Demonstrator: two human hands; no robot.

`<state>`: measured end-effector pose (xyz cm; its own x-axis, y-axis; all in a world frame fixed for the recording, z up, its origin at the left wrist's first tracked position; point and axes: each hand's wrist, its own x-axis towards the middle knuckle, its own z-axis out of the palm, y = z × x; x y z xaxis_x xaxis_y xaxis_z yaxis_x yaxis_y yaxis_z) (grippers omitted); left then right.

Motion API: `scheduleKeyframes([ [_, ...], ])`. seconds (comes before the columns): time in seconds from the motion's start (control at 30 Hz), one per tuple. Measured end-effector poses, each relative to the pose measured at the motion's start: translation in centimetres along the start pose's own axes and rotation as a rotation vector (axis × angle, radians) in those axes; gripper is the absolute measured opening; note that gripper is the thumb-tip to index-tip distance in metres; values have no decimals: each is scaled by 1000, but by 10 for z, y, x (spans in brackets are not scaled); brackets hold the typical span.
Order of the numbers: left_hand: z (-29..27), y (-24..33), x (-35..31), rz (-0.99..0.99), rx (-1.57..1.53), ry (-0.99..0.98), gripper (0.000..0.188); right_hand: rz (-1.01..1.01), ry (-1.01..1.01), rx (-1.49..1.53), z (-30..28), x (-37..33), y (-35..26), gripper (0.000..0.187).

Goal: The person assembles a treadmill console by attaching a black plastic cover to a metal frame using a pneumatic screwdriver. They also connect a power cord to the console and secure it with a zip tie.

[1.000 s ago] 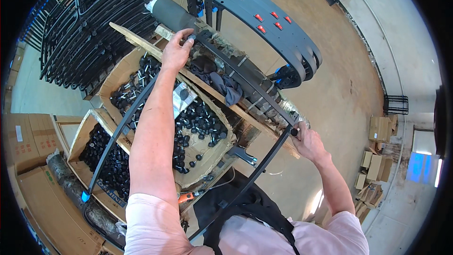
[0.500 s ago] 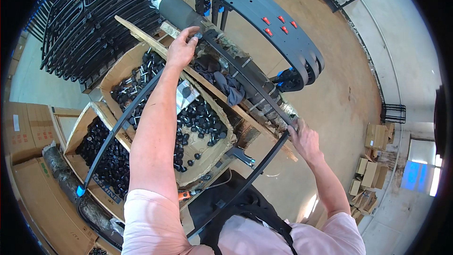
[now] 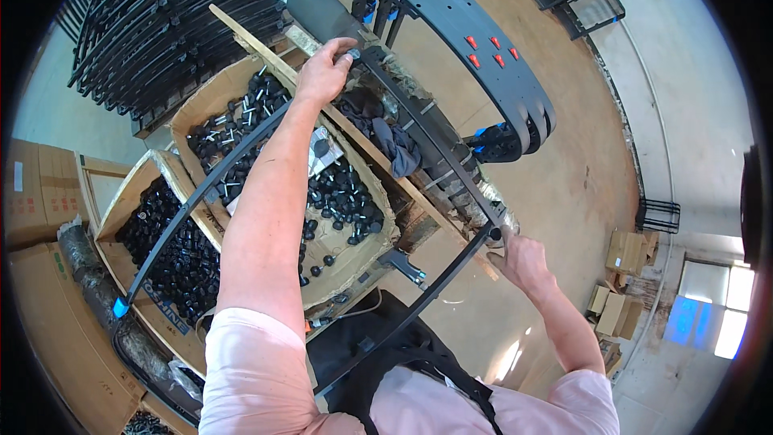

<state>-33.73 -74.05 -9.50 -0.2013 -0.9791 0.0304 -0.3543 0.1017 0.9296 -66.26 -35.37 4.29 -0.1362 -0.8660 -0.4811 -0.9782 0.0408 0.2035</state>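
Note:
A black metal tube frame [image 3: 431,138] lies across the work stand, its side bars running back toward my body. At its far left corner my left hand [image 3: 324,74] has fingers closed round a small round greyish piece [image 3: 353,54]. My right hand [image 3: 525,262] is curled at the right corner, its fingertips against a small round black foot [image 3: 495,234]. The fingertips are partly hidden. Under my left forearm, a carton [image 3: 378,181] holds loose black feet with metal bolts [image 3: 342,201]. One side bar ends in a blue tip [image 3: 121,307].
A second carton of small black parts [image 3: 173,254] sits at left. Stacked black frames [image 3: 173,24] rise behind it. Curved black perforated panels [image 3: 451,20] with red pieces stand beyond the padded stand [image 3: 322,16]. A power tool [image 3: 403,266] hangs below the near edge.
My right hand has drawn slightly down off the frame's corner, and the round black foot there now shows. My left hand stays at its corner. The whole view has shifted a little.

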Motion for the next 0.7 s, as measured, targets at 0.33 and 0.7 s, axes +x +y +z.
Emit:
scheduleKeyframes([
  [0.33,0,3,2,6,126,-16,33,-24,36,-54,5,9,5,21],
  [0.7,-3,11,5,-40,120,-16,31,-21,-216,-259,5,17,7,23],
])
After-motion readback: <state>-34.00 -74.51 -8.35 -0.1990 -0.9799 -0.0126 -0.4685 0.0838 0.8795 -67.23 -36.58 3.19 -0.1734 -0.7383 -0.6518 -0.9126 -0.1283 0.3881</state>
